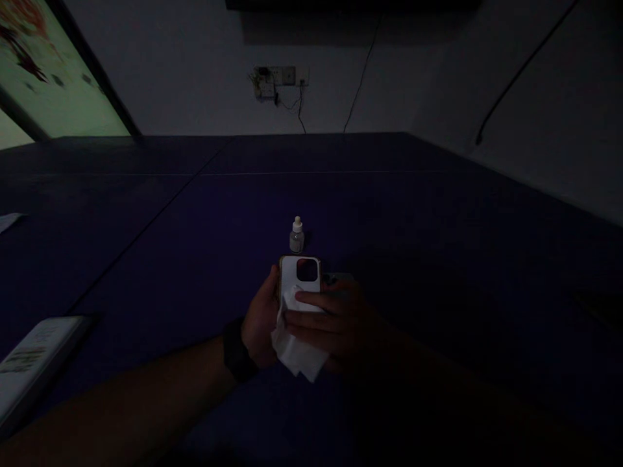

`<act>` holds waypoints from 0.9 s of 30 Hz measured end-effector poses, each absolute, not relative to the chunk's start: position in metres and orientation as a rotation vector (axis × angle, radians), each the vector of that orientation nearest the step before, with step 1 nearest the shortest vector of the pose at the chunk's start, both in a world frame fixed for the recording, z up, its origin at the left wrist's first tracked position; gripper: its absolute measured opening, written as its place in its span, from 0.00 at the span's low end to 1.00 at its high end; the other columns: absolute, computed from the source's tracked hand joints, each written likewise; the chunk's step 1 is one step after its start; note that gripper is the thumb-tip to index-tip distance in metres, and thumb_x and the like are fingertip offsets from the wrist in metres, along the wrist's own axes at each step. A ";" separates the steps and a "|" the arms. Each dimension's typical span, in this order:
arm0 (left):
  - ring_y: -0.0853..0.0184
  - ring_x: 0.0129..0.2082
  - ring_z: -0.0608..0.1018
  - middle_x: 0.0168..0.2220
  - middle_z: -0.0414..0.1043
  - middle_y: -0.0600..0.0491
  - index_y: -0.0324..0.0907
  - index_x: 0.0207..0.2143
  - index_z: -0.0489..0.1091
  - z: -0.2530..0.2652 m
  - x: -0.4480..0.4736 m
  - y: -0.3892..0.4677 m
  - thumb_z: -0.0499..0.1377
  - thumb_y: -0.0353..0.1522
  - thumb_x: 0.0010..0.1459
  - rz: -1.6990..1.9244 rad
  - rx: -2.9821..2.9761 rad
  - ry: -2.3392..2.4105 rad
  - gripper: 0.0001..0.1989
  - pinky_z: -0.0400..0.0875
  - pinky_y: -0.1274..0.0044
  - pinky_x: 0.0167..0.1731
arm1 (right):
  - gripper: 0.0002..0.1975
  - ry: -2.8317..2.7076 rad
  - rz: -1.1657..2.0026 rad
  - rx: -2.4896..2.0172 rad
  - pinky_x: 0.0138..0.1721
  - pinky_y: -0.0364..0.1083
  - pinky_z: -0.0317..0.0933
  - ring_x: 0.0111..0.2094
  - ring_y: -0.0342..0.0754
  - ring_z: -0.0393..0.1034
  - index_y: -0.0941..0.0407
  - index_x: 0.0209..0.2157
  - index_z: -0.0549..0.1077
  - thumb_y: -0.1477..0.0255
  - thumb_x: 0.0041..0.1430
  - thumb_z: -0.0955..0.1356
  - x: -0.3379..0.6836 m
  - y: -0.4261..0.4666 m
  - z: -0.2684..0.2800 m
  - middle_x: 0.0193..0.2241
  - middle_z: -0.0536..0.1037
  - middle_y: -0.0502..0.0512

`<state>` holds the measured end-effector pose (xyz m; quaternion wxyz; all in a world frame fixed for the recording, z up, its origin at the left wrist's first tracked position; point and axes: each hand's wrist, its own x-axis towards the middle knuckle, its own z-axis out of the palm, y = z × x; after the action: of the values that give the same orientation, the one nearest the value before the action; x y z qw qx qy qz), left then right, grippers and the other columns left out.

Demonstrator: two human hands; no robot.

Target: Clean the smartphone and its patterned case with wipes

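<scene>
My left hand (261,323), with a dark watch (237,350) on its wrist, grips a white phone case (289,272) by its left side. The case has a dark camera cutout near its top; whether a phone sits inside I cannot tell. Over the lower part of its back lies a white tissue (298,355). My right hand (331,322) presses the tissue against the case with its fingers. Just beyond the case stands a small dropper bottle (296,236), upright, with a white cap. Partly hidden behind my right hand is a greyish phone-like object (339,277).
Dark purple matting (389,214) covers the surface around me. A white box (36,353) with printing lies at the left, and a pale sheet (8,222) at the far left edge. Wall sockets (282,76) with cables are on the back wall. The room is dim.
</scene>
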<state>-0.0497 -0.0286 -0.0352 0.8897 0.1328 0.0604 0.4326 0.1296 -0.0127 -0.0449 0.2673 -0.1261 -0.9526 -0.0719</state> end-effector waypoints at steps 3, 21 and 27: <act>0.79 0.15 0.47 0.21 0.53 0.62 0.40 0.52 0.70 -0.031 -0.050 -0.030 0.50 0.58 0.66 0.847 0.250 0.150 0.32 0.49 0.83 0.15 | 0.14 -2.521 -0.183 -0.251 0.66 0.54 0.44 0.63 0.48 0.66 0.50 0.51 0.77 0.67 0.73 0.61 0.132 -0.017 -0.038 0.54 0.82 0.42; 0.69 0.25 0.67 0.29 0.67 0.51 0.35 0.47 0.75 -0.036 -0.064 -0.029 0.51 0.65 0.58 0.740 0.287 0.396 0.42 0.60 0.78 0.24 | 0.11 -2.592 -0.137 -0.228 0.60 0.52 0.50 0.53 0.48 0.73 0.54 0.47 0.76 0.70 0.73 0.62 0.138 -0.026 -0.025 0.41 0.85 0.50; 0.71 0.25 0.68 0.32 0.71 0.49 0.35 0.45 0.75 -0.032 -0.060 -0.029 0.51 0.62 0.62 0.840 0.190 0.408 0.38 0.65 0.78 0.28 | 0.09 -2.537 -0.148 -0.392 0.58 0.52 0.52 0.51 0.50 0.73 0.56 0.45 0.76 0.70 0.70 0.64 0.136 -0.027 -0.023 0.41 0.84 0.54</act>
<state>-0.0601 -0.0293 -0.0320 0.8886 0.0913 0.1965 0.4043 0.1365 -0.0266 -0.0231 0.2811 -0.1463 -0.9469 -0.0553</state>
